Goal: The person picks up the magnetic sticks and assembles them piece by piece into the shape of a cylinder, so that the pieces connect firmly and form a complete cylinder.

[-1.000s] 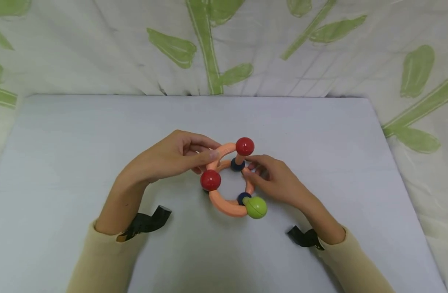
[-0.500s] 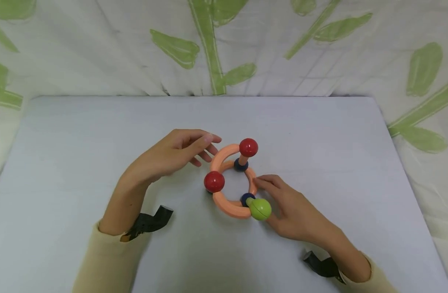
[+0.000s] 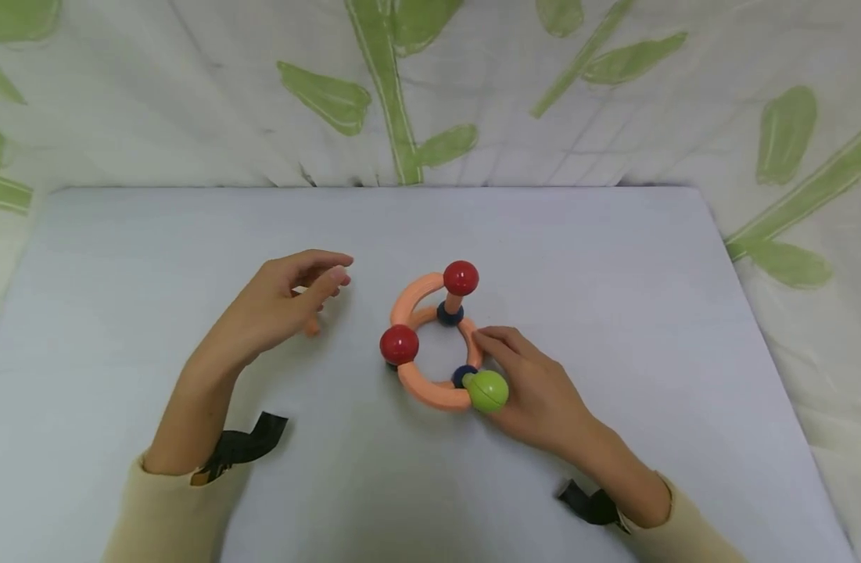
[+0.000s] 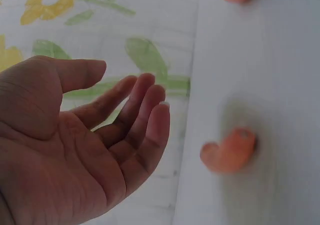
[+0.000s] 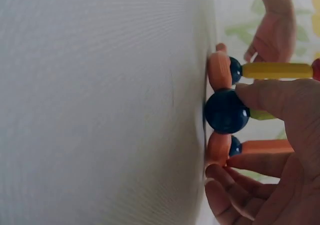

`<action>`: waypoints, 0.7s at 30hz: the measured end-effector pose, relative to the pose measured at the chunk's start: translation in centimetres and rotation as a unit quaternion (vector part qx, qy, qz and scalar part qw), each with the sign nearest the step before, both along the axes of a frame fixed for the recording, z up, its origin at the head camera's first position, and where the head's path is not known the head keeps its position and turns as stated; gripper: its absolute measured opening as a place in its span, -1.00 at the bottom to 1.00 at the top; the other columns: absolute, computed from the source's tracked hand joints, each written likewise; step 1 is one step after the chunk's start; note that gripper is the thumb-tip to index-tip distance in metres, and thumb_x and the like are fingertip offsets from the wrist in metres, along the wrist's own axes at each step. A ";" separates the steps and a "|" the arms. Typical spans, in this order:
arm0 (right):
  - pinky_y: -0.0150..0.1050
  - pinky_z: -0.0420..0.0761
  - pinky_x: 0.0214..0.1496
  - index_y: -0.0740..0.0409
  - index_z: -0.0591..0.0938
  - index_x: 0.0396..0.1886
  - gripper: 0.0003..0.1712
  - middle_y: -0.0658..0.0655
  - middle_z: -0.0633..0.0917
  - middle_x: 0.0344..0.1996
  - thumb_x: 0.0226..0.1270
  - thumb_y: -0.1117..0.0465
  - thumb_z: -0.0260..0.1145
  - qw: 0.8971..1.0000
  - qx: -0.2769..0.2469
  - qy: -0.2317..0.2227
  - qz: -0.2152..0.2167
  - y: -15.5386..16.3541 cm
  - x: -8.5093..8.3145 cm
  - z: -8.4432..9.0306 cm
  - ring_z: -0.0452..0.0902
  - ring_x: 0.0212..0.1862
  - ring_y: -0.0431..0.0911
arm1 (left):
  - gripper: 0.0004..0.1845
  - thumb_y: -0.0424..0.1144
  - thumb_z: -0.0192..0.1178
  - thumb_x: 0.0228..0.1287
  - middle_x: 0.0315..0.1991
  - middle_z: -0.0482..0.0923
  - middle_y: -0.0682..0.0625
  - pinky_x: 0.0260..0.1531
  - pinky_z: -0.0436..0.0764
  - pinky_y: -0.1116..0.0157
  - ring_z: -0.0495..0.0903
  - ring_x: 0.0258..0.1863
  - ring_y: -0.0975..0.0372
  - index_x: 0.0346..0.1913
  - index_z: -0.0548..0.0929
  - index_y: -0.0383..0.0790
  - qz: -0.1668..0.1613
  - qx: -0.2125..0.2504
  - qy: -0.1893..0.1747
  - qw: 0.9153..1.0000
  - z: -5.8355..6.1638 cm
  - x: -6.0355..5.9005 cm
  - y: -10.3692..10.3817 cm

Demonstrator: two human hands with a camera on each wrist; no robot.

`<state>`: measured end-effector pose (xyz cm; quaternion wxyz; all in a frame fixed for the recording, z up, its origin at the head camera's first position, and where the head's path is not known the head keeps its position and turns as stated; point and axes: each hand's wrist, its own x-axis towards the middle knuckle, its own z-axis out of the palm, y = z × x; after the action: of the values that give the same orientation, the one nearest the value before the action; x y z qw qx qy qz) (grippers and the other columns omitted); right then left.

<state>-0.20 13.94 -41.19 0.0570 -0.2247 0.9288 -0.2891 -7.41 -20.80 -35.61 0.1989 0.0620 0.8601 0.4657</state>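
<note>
A ball-and-stick building toy (image 3: 433, 397) stands on the table, its curved orange pieces forming a lower and an upper arc. Red balls (image 3: 399, 345) and a green ball (image 3: 488, 391) top its uprights. My right hand (image 3: 539, 395) holds its right side. In the right wrist view, the thumb lies against a dark blue ball (image 5: 227, 111), and the index finger touches an orange curved piece (image 5: 219, 149). My left hand (image 3: 282, 301) hovers away to the left, fingers relaxed, holding nothing. Below it lies a loose curved orange stick (image 4: 230, 152), mostly hidden in the head view.
The white table (image 3: 374, 485) runs back to a hanging cloth (image 3: 226, 102) with green leaf prints. A yellow upright stick (image 5: 277, 70) belongs to the toy. Black straps with camera mounts (image 3: 250, 442) sit on both wrists.
My left hand has let go of the toy's upper arc and moved left over the loose stick. My right hand has shifted nearer along the toy's right side, behind the green ball.
</note>
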 end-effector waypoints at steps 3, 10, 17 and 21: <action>0.02 0.75 0.20 0.18 0.57 0.43 -0.20 0.10 0.62 0.35 0.19 0.12 0.61 1.000 -0.010 -0.004 0.007 0.1 -0.4 0.0 0.65 0.33 0.03 | -0.47 0.16 -0.02 0.66 0.03 0.74 -0.13 0.04 0.52 0.16 0.65 0.10 0.07 0.47 0.52 -0.02 0.015 -0.050 0.013 0.999 -0.4 0.1 -1.3; 0.14 0.62 0.38 0.09 0.54 0.48 -0.19 0.03 0.55 0.45 0.21 0.22 0.58 0.996 -0.065 -0.061 0.023 1.2 -1.6 -0.3 0.49 0.51 0.06 | -0.32 0.31 -0.03 0.58 0.27 0.58 -0.18 0.16 0.55 -0.07 0.55 0.29 -0.06 0.43 0.45 -0.13 0.027 -0.138 -0.033 0.990 -1.5 -0.5 -2.5; 0.24 0.51 0.47 0.04 0.49 0.54 -0.15 0.05 0.49 0.52 0.22 0.30 0.55 0.987 -0.088 -0.121 0.066 2.8 -3.3 -0.2 0.42 0.55 0.09 | -0.21 0.37 0.04 0.50 0.23 0.62 -0.17 0.21 0.53 -0.07 0.59 0.23 -0.05 0.40 0.43 -0.26 0.033 -0.161 -0.053 0.985 -2.9 -0.4 -2.0; 0.24 0.46 0.51 0.06 0.46 0.56 -0.17 0.05 0.49 0.53 0.29 0.27 0.52 0.980 -0.096 -0.139 0.100 3.2 -4.2 -0.2 0.38 0.58 0.09 | -0.25 0.34 0.07 0.50 0.16 0.68 -0.16 0.18 0.53 -0.06 0.61 0.17 -0.05 0.36 0.49 -0.26 0.036 -0.177 -0.049 0.982 -3.0 -0.3 -1.7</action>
<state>-4.42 17.13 -41.34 0.1928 -0.2786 0.8525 -0.3982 -7.73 -22.48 -38.62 0.2315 -0.0279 0.9199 0.3153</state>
